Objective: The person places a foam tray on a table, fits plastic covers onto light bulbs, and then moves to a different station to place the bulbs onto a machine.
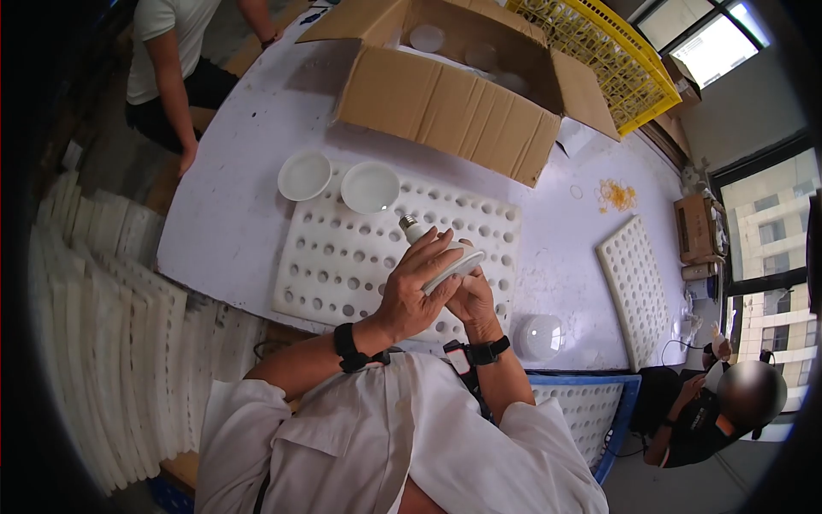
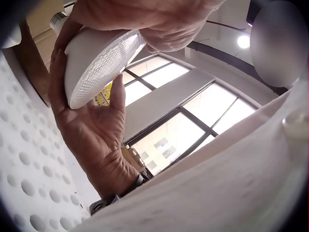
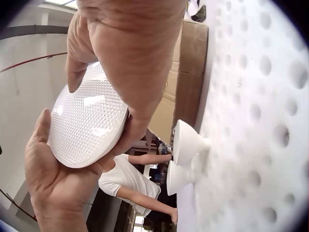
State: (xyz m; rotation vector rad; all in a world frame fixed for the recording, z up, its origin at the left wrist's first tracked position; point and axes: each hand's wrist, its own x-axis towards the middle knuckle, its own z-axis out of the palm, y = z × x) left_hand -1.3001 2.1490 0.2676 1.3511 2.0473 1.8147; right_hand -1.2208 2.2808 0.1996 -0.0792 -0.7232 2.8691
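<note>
A white reflector light bulb [image 1: 462, 262] with a metal screw base is held between both hands over the foam board. Its round, dimpled clear lens [image 3: 87, 121] faces the wearer, and the screw base [image 2: 58, 20] points away to the upper left in the head view. My left hand [image 1: 409, 289] grips the bulb's cone and rim, fingers on the far side. At the opposite edge, my right hand [image 1: 473, 301] holds the rim between thumb and fingers. Two white cone-shaped lamp housings [image 1: 370, 188] [image 1: 305, 176] stand wide end up at the board's far edge.
Beneath the hands lies the white holed foam board [image 1: 300, 248]. A cardboard box [image 1: 445, 107] with round lenses stands behind it. To the right are a clear round cover [image 1: 541, 337], another foam board [image 1: 635, 291] and yellow bands [image 1: 618, 195]. Two other people are nearby.
</note>
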